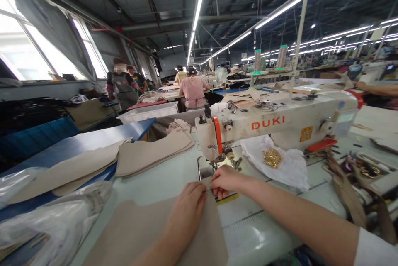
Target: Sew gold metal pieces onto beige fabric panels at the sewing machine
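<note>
A beige cut piece of material (137,233) lies flat on the pale green sewing table (161,179), its far edge under the needle of a white DUKI sewing machine (280,123). My left hand (186,210) lies flat on the piece with its fingers stretched out toward the needle. My right hand (224,181) is curled in a pinch at the piece's far right corner, just in front of the presser foot (222,159).
Stacks of beige cut pieces (149,154) lie at the left on the table and a blue bench. Clear plastic bags (52,220) sit at the near left. White paper with gold metal parts (273,159) lies under the machine arm. Other people work at tables beyond.
</note>
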Motion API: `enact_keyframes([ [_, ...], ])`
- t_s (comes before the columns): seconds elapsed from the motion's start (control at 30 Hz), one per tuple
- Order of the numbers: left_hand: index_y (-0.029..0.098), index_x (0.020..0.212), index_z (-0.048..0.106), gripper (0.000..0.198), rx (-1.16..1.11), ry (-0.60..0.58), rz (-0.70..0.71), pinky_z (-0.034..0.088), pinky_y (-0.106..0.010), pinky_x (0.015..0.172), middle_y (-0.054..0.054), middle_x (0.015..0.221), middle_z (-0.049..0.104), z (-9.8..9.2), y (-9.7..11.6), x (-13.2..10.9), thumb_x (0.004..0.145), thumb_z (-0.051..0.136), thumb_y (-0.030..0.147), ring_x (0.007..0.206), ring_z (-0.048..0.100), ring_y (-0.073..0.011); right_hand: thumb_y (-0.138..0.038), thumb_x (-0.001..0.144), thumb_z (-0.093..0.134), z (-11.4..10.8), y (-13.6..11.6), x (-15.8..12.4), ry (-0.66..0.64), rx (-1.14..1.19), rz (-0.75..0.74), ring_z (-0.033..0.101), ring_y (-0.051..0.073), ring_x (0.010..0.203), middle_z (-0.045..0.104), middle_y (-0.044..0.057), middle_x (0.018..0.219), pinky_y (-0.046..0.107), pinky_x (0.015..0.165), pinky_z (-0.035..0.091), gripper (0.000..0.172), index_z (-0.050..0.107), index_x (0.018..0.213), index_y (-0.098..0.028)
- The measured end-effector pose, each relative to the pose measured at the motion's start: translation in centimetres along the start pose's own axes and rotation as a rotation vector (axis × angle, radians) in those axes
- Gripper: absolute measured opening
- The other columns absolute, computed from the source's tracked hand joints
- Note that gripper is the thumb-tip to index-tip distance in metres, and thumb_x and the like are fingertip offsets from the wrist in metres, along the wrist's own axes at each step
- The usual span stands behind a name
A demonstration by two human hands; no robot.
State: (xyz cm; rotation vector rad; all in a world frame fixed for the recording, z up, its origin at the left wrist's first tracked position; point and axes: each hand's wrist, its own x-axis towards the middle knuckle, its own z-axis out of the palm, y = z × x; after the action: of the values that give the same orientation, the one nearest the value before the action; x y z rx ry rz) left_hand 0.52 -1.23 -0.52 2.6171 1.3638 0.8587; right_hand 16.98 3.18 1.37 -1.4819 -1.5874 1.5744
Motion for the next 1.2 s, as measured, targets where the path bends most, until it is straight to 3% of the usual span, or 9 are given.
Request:
enact_keyframes([
  [0.13, 0.020, 0.077, 0.062, 0.024, 0.026, -0.020, 0.065, 0.053, -0.034, 0.075, -0.005, 0.082, 0.067, 0.1, -0.1, 0.9, 0.087, 0.041, 0.015, 0.081, 0.062, -0.0206, -0.005, 0.073, 0.055, -0.1, -0.5, -0.3, -0.015, -0.020, 0.001, 0.051, 0.006, 0.032, 0.054, -0.006, 0.039, 0.014, 0.036, 0.040, 0.029, 0.052, 0.047, -0.018],
  [0.3, 0.019, 0.076, 0.062, 0.023, 0.036, -0.004, 0.096, 0.053, -0.031, 0.072, -0.005, 0.082, 0.068, 0.4, -0.1, 1.4, 0.084, 0.042, 0.011, 0.079, 0.062, -0.0196, -0.005, 0.073, 0.055, -0.3, -0.7, -0.1, -0.016, -0.091, -0.008, 0.053, 0.007, 0.033, 0.055, -0.006, 0.040, 0.015, 0.038, 0.042, 0.028, 0.051, 0.047, -0.018],
  [0.47, 0.020, 0.070, 0.059, 0.022, 0.040, -0.034, 0.108, 0.052, -0.030, 0.070, -0.004, 0.077, 0.067, 0.5, -0.2, 1.8, 0.080, 0.044, 0.009, 0.076, 0.061, -0.0195, -0.009, 0.074, 0.056, -0.2, -0.1, 0.1, 0.051, -0.268, -0.119, 0.057, 0.010, 0.038, 0.059, -0.004, 0.046, 0.018, 0.044, 0.045, 0.021, 0.057, 0.054, -0.017],
  [0.6, 0.019, 0.070, 0.059, 0.019, 0.036, -0.031, 0.090, 0.051, -0.031, 0.069, -0.005, 0.078, 0.068, 0.5, -0.4, 1.9, 0.079, 0.045, 0.009, 0.075, 0.061, -0.0200, -0.012, 0.078, 0.053, -0.5, 1.4, -0.9, 0.198, -0.466, -0.343, 0.065, 0.017, 0.068, 0.069, 0.003, 0.072, 0.026, 0.066, 0.048, 0.015, 0.067, 0.076, -0.017],
  [0.7, 0.020, 0.072, 0.059, 0.019, 0.006, -0.003, 0.090, 0.051, -0.031, 0.070, -0.004, 0.079, 0.068, 0.6, -0.5, 1.8, 0.078, 0.046, 0.009, 0.076, 0.061, -0.0195, -0.016, 0.083, 0.054, -1.2, 2.7, -2.1, 0.210, -0.609, -0.532, 0.058, 0.021, 0.093, 0.067, 0.007, 0.092, 0.032, 0.085, 0.040, 0.015, 0.069, 0.084, -0.019],
  [0.9, 0.020, 0.073, 0.059, 0.019, -0.050, 0.034, 0.108, 0.051, -0.031, 0.069, -0.003, 0.077, 0.068, 0.9, -0.7, 1.7, 0.080, 0.044, 0.011, 0.075, 0.061, -0.0183, -0.019, 0.090, 0.048, -1.6, 3.6, -3.1, 0.239, -1.080, -0.828, 0.051, 0.018, 0.081, 0.060, 0.004, 0.083, 0.027, 0.071, 0.039, 0.019, 0.067, 0.090, -0.020],
  [1.2, 0.021, 0.072, 0.060, 0.020, -0.049, 0.026, 0.089, 0.051, -0.030, 0.069, -0.003, 0.077, 0.068, 0.9, -0.6, 1.8, 0.080, 0.044, 0.011, 0.074, 0.061, -0.0182, -0.020, 0.092, 0.048, -1.4, 3.4, -2.8, 0.244, -1.208, -0.855, 0.048, 0.017, 0.079, 0.057, 0.003, 0.081, 0.027, 0.069, 0.038, 0.017, 0.065, 0.087, -0.019],
])
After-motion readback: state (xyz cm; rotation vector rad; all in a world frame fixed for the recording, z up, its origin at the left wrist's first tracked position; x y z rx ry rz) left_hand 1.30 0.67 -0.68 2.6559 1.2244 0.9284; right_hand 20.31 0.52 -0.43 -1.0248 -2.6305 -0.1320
